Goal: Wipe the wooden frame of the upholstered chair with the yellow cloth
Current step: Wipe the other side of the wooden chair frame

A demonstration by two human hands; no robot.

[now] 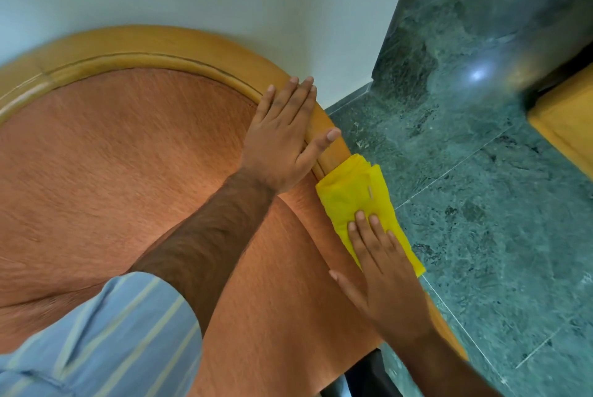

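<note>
On wooden frame (330,146) | yellow cloth (359,200) lengthwise | right hand (382,271) flat

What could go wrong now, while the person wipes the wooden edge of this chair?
1. The right hand only presses flat on the yellow cloth, without gripping; the cloth may slip off the narrow wooden frame onto the floor.
2. The cloth borders the orange upholstery, so dirt might smear onto it.
3. The left hand lies ahead, possibly blocking the stroke.

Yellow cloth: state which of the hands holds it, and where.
Neither grips it. The right hand presses flat on the near half of the yellow cloth draped over the wooden frame; the left hand rests open on the frame.
</note>
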